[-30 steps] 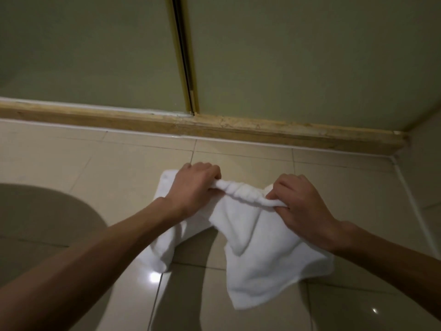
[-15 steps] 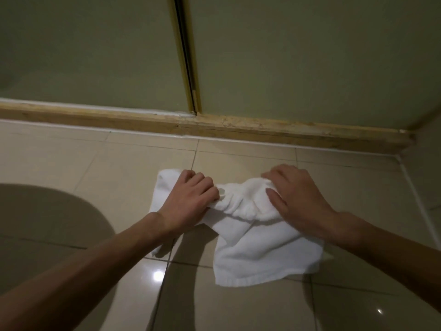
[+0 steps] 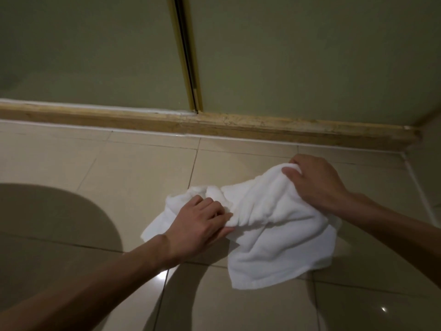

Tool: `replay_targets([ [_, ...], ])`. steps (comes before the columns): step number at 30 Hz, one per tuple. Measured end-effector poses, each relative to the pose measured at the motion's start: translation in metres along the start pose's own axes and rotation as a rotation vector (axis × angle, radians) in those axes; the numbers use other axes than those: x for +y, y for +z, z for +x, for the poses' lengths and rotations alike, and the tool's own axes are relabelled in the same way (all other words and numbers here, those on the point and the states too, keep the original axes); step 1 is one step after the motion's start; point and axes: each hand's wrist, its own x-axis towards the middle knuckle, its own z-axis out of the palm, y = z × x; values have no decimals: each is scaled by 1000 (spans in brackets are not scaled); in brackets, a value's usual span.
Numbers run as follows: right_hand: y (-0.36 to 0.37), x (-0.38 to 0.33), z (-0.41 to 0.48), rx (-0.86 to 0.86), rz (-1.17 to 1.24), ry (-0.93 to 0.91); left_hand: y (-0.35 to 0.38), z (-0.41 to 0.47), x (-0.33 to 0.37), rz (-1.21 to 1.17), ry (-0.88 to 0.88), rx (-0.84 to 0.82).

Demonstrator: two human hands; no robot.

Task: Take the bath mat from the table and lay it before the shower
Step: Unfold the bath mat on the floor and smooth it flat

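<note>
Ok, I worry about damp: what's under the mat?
Beige floor tiles show all around the mat. The tiles beneath it are covered, so wetness there cannot be judged.

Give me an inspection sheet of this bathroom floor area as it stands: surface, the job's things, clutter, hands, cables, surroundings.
Surface: glossy beige tiled floor, with light glints and a rounded shadow at left.
Job's things: white bath mat on the floor before the shower, bunched and creased, not yet flat.
Clutter: nothing seen.
Hands: left hand has a closed grip on a gathered fold near the mat's middle; right hand pinches the mat's far edge, lifted.
Cables: nothing seen.
Surroundings: frosted shower panels with a brass-coloured frame strip, above a worn threshold; wall corner at right.
</note>
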Motion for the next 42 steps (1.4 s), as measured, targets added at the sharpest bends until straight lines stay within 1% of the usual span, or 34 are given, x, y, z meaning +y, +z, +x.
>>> replay_targets([
  [5, -17, 6, -1, 216, -29, 9, 4, 11, 4, -15, -75, -19],
  [7, -20, 5, -9, 257, 6, 4, 6, 12, 1, -11, -91, -48],
  [9, -20, 4, -18, 212, 25, -16, 8, 9, -2, -5, -58, -91],
  [12, -17, 4, -33, 80, -10, -83, 11, 1, -6, -2, 10, -159],
  [16, -8, 7, -46, -236, -140, -175, 14, -8, -10, -13, 87, -213],
  [17, -5, 8, -44, -254, -137, -178, 14, -9, -11, -4, 97, -225],
  [18, -4, 8, -40, -231, -122, -172, 15, -10, -11, 3, 104, -237],
  [20, -2, 10, -26, -123, -46, -133, 15, -11, -11, 4, 108, -259],
  [21, 0, 11, -18, -97, -32, -110, 15, -11, -11, -6, 104, -275],
  [22, 2, 11, -9, -105, -49, -83, 14, -11, -12, -26, 95, -291],
  [23, 6, 14, -2, -166, -82, -69, 12, -10, -12, -55, 80, -297],
  [24, 10, 17, 4, -247, -116, -51, 10, -8, -13, -90, 55, -288],
  [26, 17, 20, 12, -377, -176, -31, 4, -2, -15, -146, -39, -216],
  [28, 26, 21, 14, -459, -202, -11, -2, 8, -21, -124, -169, -118],
  [29, 29, 20, 14, -473, -207, -1, -3, 13, -26, -95, -241, -91],
  [30, 32, 19, 13, -474, -213, 10, -5, 18, -32, -70, -321, -103],
  [32, 37, 18, 10, -446, -224, 15, -5, 25, -46, -30, -458, -206],
  [34, 39, 17, 7, -414, -213, 22, -1, 28, -57, -14, -499, -316],
  [36, 40, 15, 4, -389, -179, 24, 4, 30, -63, -56, -528, -397],
  [39, 41, 10, -2, -331, -135, 18, 13, 30, -64, -144, -620, -422],
  [42, 38, 6, -8, -252, -119, -17, 19, 30, -64, -183, -651, -426],
])
